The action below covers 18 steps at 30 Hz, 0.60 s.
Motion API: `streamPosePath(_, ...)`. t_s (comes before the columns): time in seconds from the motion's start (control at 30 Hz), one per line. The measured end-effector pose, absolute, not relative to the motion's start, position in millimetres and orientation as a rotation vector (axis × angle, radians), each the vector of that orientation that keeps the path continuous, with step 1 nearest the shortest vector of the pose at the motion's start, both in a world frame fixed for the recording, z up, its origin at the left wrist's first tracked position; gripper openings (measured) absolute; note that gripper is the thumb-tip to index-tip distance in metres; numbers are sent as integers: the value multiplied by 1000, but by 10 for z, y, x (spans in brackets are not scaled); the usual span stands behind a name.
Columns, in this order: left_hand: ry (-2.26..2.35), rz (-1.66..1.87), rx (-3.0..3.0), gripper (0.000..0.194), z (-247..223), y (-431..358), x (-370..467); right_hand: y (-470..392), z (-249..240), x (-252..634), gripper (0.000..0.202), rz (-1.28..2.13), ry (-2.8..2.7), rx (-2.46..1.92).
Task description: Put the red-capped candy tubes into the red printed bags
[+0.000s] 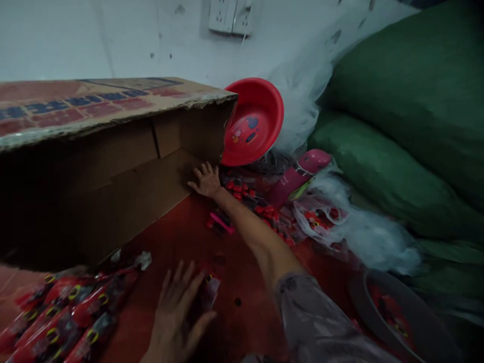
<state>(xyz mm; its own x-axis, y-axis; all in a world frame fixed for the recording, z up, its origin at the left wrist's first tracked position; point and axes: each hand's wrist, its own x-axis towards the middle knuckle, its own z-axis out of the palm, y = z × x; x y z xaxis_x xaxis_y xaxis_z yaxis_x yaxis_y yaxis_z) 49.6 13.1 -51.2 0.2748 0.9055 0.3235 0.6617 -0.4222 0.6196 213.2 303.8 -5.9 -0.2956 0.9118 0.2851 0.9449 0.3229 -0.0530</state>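
A large cardboard box (151, 171) lies on its side on the red tabletop (242, 282), its open side facing me. My right hand (206, 180) reaches to the box's right front corner with fingers spread; whether it presses on the cardboard I cannot tell. Lower down, my left hand (177, 312) hovers over or rests on the table, fingers stretched and thumb apart. Beside its fingertips is a small red item in clear wrapping (210, 288), partly hidden and blurred. Several red packets (56, 317) with black-and-yellow rings lie at the lower left.
Behind the box's right end leans a red basin (257, 121). Small red pieces (242, 190), a pink bottle (293, 176) and a clear plastic bag (321, 219) lie to the right. A grey bowl (359, 297) stands lower right, near large green sacks (393, 166).
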Motion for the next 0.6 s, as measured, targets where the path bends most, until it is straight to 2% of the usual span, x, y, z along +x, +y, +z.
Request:
streamPosePath(0.1,1321,647,2721,65,-649,260,594,3131,-217,2318,51,-102,-2358,-1697)
streamPosePath(0.2,1348,513,2866,61,-763,292,622,2866,-363,2537,38,-79,-2383,-1691)
streamPosePath(0.3,1346,457,2889,59,-804,275,609,2454,-409,2701,33,-34,-2430,-1665)
streamPosePath(0.43,1319,489,2897,62,-813,292,584,2221,-262,2886,37,76,-2495,-1625)
streamPosePath(0.6,1326,537,2944,63,-947,322,615,2916,-47,3058,49,-70,-2240,-2001)
